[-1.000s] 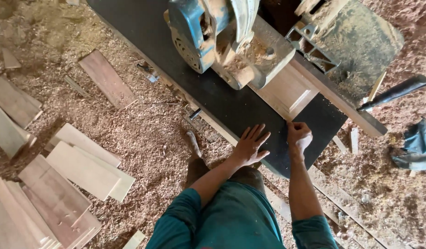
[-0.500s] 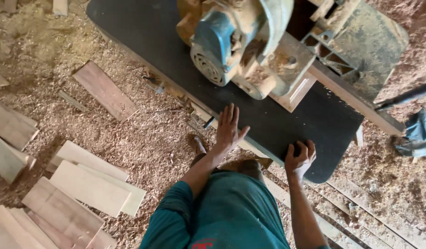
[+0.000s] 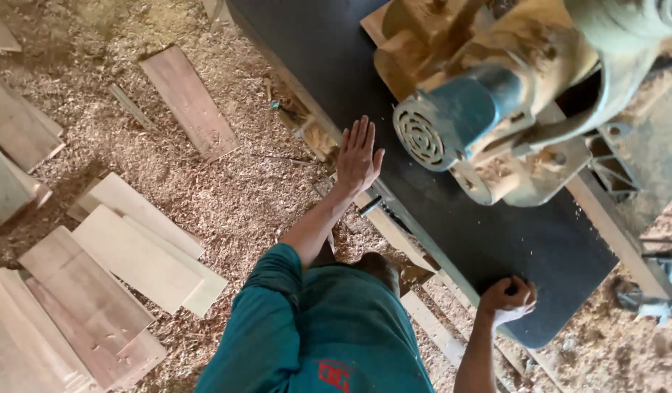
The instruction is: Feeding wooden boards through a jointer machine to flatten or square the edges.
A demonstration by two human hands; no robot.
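The left hand lies flat with fingers spread and straight, palm down at the near-left edge of the black table, holding nothing. The right hand is curled into a fist at the table's near corner, well to the right of the left hand; whether it grips the edge or something small, I cannot tell. A blue motor with a round vented end sits on the table just right of the left hand, joined to a dusty, sawdust-coated machine that fills the far right. The person wears a teal shirt, with the sleeve on the left arm. A wooden rail runs along the table's near edge between the two hands. To the left, the floor is covered in sawdust. Pale boards lie stacked at the near left, and one reddish plank lies alone farther off.
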